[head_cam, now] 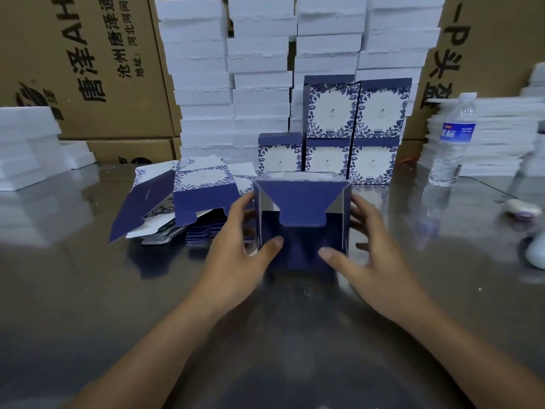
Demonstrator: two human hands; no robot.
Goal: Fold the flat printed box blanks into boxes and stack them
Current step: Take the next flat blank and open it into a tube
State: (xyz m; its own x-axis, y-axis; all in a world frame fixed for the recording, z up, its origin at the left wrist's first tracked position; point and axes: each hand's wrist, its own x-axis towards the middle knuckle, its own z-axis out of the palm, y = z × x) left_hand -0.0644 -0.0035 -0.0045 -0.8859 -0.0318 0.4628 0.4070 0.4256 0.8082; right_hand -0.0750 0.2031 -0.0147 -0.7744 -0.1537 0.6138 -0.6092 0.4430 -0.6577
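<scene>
At frame centre your left hand (236, 246) and right hand (368, 249) grip the box (303, 208) by its side edges—thumbs on its front. Blanks (203, 196) lie just left, finished boxes (354, 128) behind; table (118, 305) spreads below.

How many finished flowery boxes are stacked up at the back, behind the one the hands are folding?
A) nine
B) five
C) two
B: five finished boxes stand at the back, three in the bottom row and two on top, behind the box being folded that the left hand and right hand hold.
</scene>
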